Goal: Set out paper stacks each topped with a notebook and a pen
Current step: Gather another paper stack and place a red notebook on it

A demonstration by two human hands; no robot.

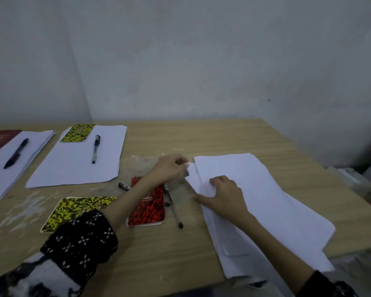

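Our left hand (169, 168) pinches corner of loose paper pile (255, 200) at right of table (159, 254); right hand (223, 195) presses flat, fingers spread, steadying pile, likely to peel off sheets.

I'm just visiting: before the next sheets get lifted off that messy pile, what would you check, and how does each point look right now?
1. Left hand has hold of the sheets: ok, its fingers pinch a corner of the loose paper pile.
2. Right hand steadies the pile: ok, it rests on it.
3. Pile squared up: not ok, sheets are fanned and overhang the table edge.
4. Spare notebooks ready: ok, yellow notebook and red notebook lie on the table.
5. Spare pen ready: ok, beside the red notebook.
6. Sheets pinched: cannot tell.
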